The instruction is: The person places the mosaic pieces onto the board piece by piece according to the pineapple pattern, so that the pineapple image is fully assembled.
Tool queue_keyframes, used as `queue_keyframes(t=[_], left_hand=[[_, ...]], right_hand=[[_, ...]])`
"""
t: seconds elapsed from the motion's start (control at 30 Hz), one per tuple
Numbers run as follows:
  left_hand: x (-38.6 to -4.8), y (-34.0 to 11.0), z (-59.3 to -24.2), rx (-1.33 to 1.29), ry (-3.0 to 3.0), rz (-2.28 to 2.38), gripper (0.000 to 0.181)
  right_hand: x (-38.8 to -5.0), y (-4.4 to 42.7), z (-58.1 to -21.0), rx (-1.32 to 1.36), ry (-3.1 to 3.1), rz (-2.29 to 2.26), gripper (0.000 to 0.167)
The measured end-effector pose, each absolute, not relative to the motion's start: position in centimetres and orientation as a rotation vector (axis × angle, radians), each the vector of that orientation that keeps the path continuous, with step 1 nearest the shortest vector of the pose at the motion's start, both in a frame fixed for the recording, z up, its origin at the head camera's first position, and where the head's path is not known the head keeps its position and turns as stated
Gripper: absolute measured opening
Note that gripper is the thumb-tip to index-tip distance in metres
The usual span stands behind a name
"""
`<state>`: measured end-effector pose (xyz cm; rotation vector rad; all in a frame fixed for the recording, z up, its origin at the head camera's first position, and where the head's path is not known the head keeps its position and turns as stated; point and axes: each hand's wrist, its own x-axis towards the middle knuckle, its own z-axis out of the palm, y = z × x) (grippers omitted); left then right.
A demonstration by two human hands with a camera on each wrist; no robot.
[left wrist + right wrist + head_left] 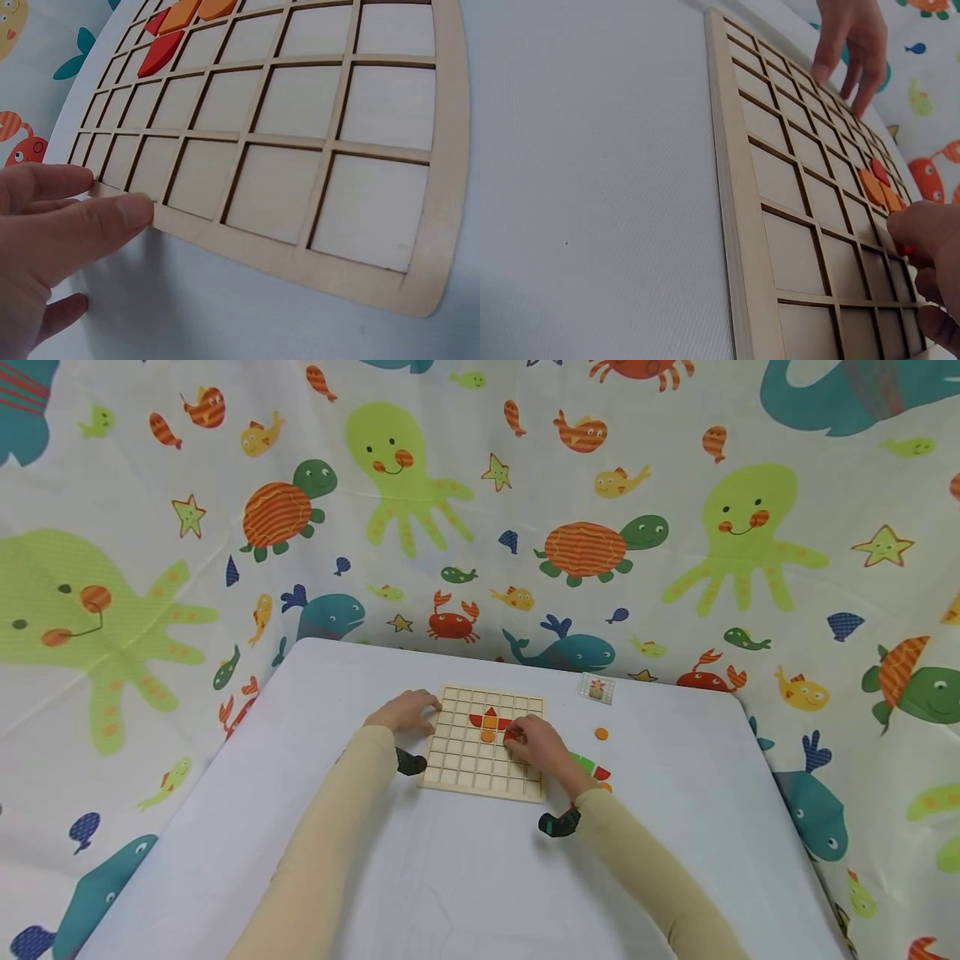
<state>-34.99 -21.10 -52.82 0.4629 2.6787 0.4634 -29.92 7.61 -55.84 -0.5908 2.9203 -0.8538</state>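
Observation:
A wooden grid board (480,789) lies on the table. My left hand (405,712) rests at its left edge, thumb and fingertips touching the frame, fingers fairly straight in the left wrist view. Near the board's right side my right hand (542,745) pinches a small red piece (511,735), partly hidden by the fingers. Beside that piece, set in the grid, are an orange square (490,722), an orange rounded piece (487,737), a red triangle (491,712) and a red curved piece (476,721). Another red piece (504,724) sits right of the orange square.
Right of the board, partly behind my right forearm, lie green pieces (582,763), a red piece (602,773) and an orange one (605,787). An orange disc (602,734) lies farther back. A small pattern card (597,688) is near the table's back edge.

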Motion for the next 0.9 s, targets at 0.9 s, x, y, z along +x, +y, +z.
queue_keyframes(t=[0.9], left_hand=[[-35.0,-21.1,-52.5,0.453,2.670,0.460,0.049]], right_hand=[[-30.3,6.0,-56.2,-0.574,2.937,-0.846,0.017]])
